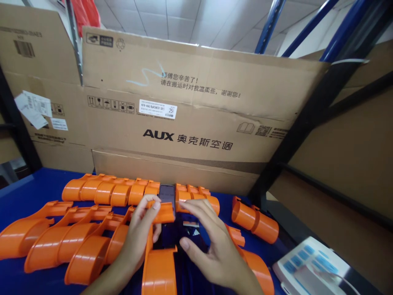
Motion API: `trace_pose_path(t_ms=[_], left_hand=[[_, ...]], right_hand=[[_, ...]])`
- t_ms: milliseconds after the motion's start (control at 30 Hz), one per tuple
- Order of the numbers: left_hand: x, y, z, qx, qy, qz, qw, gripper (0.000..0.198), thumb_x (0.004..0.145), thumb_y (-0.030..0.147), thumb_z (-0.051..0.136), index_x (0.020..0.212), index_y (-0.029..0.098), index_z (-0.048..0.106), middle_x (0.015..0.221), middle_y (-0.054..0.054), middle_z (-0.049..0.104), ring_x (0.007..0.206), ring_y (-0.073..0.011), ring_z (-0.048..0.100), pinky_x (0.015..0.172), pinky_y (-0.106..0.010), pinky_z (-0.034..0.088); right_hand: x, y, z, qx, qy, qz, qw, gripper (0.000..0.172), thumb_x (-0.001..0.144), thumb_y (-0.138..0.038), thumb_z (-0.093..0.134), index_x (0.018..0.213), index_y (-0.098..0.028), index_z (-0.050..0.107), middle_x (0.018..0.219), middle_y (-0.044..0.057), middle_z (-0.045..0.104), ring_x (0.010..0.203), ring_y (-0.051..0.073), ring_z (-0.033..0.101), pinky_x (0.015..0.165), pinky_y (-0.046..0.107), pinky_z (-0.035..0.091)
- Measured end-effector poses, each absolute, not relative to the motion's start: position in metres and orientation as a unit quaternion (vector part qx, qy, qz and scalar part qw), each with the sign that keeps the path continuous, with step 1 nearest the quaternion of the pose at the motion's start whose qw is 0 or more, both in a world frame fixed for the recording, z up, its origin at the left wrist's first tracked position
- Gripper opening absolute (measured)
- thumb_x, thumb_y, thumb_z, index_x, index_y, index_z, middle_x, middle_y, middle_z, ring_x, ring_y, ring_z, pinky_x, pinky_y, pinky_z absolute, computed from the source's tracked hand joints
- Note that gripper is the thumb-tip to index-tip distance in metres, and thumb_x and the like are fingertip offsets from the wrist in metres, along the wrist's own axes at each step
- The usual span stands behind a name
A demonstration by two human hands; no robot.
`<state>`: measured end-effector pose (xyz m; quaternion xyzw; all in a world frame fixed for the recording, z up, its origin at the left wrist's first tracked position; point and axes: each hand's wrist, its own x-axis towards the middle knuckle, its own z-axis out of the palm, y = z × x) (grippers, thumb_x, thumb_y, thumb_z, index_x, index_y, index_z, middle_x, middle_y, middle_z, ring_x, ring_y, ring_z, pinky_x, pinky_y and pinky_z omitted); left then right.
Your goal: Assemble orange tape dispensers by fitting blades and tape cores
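Note:
My left hand (143,229) is closed on an orange plastic scoop-like part (159,268). Its ridged top end sits between my thumb and fingers, and its wide curved body hangs below, towards me. To the right of it, my right hand (211,241) is open, thumb and fingers spread, apart from the held part. Similar orange parts (82,237) lie in a row left of my left hand. Another orange part (258,270) is partly hidden behind my right hand. Beyond my hands a dark phone (167,190) stands among a back row of orange parts (104,191).
A large cardboard panel (190,127) stands along the back of the blue tabletop (46,184). Two joined-looking orange parts (254,219) lie at the right, near a black post (284,135). A white device with blue keys (310,266) sits at the front right.

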<state>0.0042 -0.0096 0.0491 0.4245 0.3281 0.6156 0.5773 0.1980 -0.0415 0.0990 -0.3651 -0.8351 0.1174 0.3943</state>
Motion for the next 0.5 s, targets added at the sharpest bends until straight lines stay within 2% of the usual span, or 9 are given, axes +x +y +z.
trace_pose_path(t_ms=[67,133,233,267,400,500], left_hand=[[0.004,-0.007,0.052,0.406,0.341,0.635,0.562,0.04,0.086,0.062,0.064,0.09,0.023,0.055,0.046,0.01,0.045,0.034,-0.006,0.034,0.035,-0.016,0.025],[0.002,-0.005,0.053,0.393,0.35,0.639,0.561,0.043,0.087,0.065,0.062,0.083,0.023,0.051,0.044,0.01,0.042,0.034,-0.0062,0.032,0.037,-0.017,0.028],[0.001,-0.005,0.053,0.373,0.362,0.629,0.578,0.047,0.085,0.068,0.061,0.08,0.024,0.046,0.042,0.011,0.04,0.035,-0.0066,0.031,0.038,-0.017,0.028],[0.001,-0.005,0.053,0.366,0.363,0.625,0.586,0.048,0.084,0.069,0.062,0.079,0.024,0.045,0.042,0.011,0.039,0.035,-0.0066,0.03,0.038,-0.017,0.027],[0.003,-0.007,0.049,0.361,0.351,0.607,0.615,0.048,0.084,0.068,0.063,0.079,0.024,0.045,0.042,0.012,0.038,0.036,-0.0064,0.029,0.038,-0.017,0.026],[0.003,-0.005,0.045,0.369,0.353,0.607,0.608,0.047,0.086,0.068,0.06,0.093,0.022,0.054,0.053,0.007,0.052,0.042,-0.0094,0.044,0.038,-0.017,0.031]], right_hand=[[0.196,-0.05,0.107,-0.317,-0.863,0.132,0.37,0.065,0.087,-0.046,0.07,0.147,-0.031,0.05,0.137,0.01,0.06,0.123,0.032,0.058,0.103,0.048,0.049],[0.188,-0.058,0.112,-0.283,-0.899,0.128,0.309,0.067,0.085,-0.055,0.072,0.145,-0.032,0.052,0.133,0.008,0.063,0.117,0.031,0.061,0.1,0.045,0.051],[0.172,-0.067,0.105,-0.293,-0.925,0.008,0.244,0.04,0.099,-0.042,0.06,0.138,-0.033,0.058,0.128,0.007,0.069,0.11,0.028,0.063,0.094,0.043,0.052],[0.168,-0.068,0.099,-0.298,-0.924,-0.04,0.236,0.037,0.101,-0.039,0.056,0.137,-0.03,0.059,0.127,0.008,0.07,0.108,0.028,0.063,0.093,0.045,0.051],[0.162,-0.07,0.083,-0.316,-0.914,-0.113,0.226,0.043,0.099,-0.044,0.057,0.136,-0.022,0.061,0.126,0.011,0.072,0.11,0.032,0.061,0.097,0.049,0.047],[0.175,-0.071,0.098,-0.315,-0.922,-0.083,0.208,0.052,0.091,-0.045,0.066,0.137,-0.021,0.06,0.127,0.011,0.071,0.108,0.032,0.062,0.097,0.048,0.047]])
